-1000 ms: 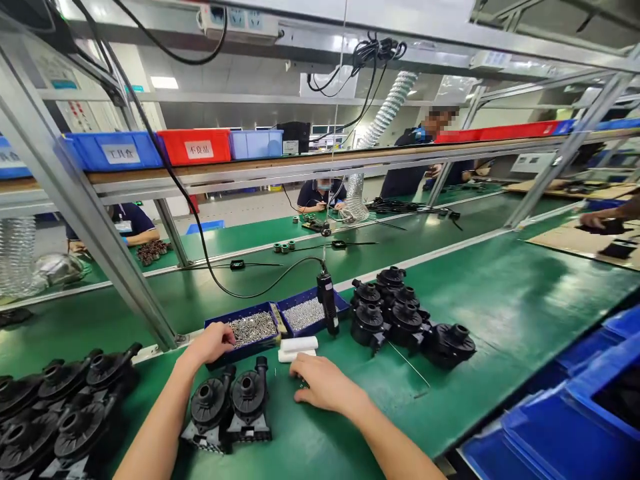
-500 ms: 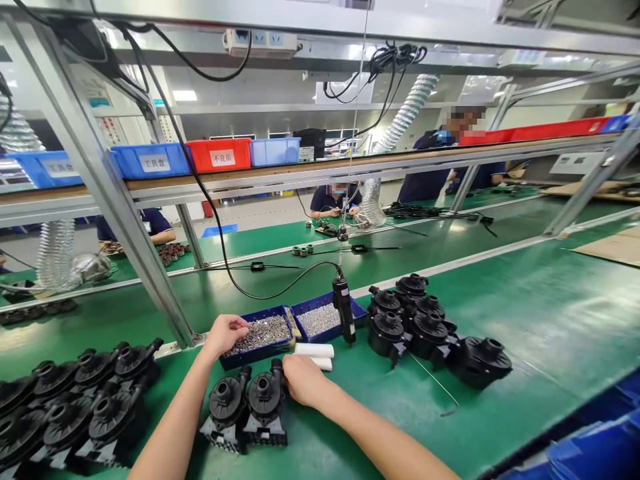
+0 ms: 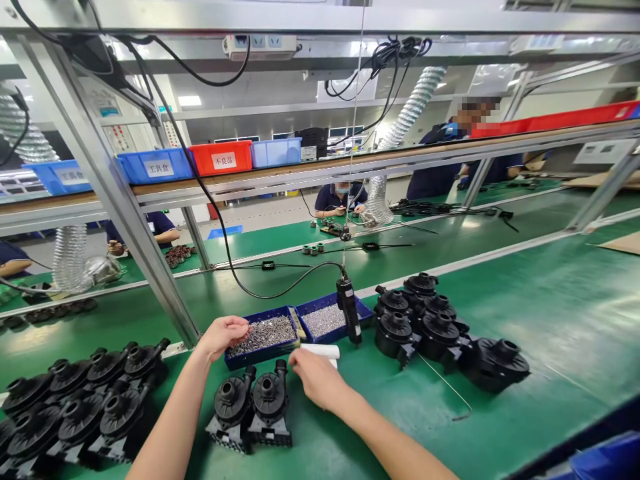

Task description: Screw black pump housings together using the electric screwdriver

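Note:
My left hand point(image 3: 225, 335) hovers at the left side of a blue bin of small metal screws point(image 3: 270, 331). Its thumb and fingers are pinched together; anything between them is too small to make out. My right hand point(image 3: 316, 379) is closed, with its fingertips near the front right corner of that bin, beside white rolls point(image 3: 323, 351). What it holds, if anything, is hidden. Just below the hands, two black pump housings stand side by side, the left pump point(image 3: 231, 402) and the right pump point(image 3: 269, 398), outlets pointing up.
A second blue bin point(image 3: 323, 320) holds small shiny parts. In front of it hangs a black electric screwdriver point(image 3: 349, 310) on a cable. More black pumps stand at left point(image 3: 75, 417) and right point(image 3: 440, 327). A thin metal rod point(image 3: 447, 387) lies on the green bench. Several co-workers sit beyond.
My right hand has drawn slightly up and away from the right pump, toward the screw bin's corner. My left hand stays pinched by the screws. The view has shifted a little.

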### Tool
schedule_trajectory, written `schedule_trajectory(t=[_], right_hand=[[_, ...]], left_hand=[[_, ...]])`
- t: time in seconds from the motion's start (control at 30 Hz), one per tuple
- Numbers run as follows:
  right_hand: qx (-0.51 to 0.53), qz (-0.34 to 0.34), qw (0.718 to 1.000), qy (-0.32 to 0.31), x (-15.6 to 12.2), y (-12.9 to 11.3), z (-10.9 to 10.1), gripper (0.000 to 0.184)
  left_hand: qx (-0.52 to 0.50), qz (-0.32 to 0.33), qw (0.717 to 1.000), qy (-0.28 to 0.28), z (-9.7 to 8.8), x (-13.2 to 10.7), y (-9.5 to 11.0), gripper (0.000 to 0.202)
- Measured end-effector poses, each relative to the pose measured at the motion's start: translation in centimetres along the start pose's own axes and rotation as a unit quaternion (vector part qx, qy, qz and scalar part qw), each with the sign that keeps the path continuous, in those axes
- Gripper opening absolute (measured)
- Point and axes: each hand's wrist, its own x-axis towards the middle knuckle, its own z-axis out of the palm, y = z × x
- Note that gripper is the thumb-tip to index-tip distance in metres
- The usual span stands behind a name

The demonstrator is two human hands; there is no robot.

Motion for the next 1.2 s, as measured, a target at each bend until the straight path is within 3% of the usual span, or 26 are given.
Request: schedule_trajectory(t=[0.07,0.17,0.27,0.53,0.67,0.8,0.93,1.2], right_hand=[[0.053,-0.036,0.997,0.040,-0.8,0.5,-1.7,0.032],[0.117,-0.119,0.985,0.040,-1.7,0.4,-2.7,0.019],[0.150,-0.181,0.971,0.032,-2.0,0.1,-2.1,0.007],[0.120,-0.271,0.950,0.096,-1.6,0.6,-1.1,0.020],[0.093,-0.283,0.927,0.226,-1.2,-0.3,-0.5,0.043],[0.069,-0.284,0.878,0.379,-0.8,-2.6,0.0,0.022],[0.049,-0.266,0.863,0.425,-0.6,-4.4,-0.5,0.003],[0.112,-0.233,0.854,0.451,-0.8,-5.6,-1.1,0.013]], left_hand=[[-0.003,-0.002,1.000,-0.012,0.0,-0.6,0.5,0.071],[0.002,0.003,0.999,-0.036,0.5,-1.5,1.4,0.068],[0.017,0.014,0.998,-0.063,1.2,-2.6,2.4,0.064],[0.071,0.039,0.991,-0.106,2.9,-5.2,4.3,0.049],[0.076,0.051,0.990,-0.111,4.4,-6.6,5.1,0.046],[0.054,0.065,0.989,-0.120,6.5,-8.1,5.5,0.046],[0.027,0.075,0.990,-0.113,8.3,-9.1,5.4,0.049],[0.021,0.111,0.992,-0.064,9.9,-9.8,4.6,0.043]])
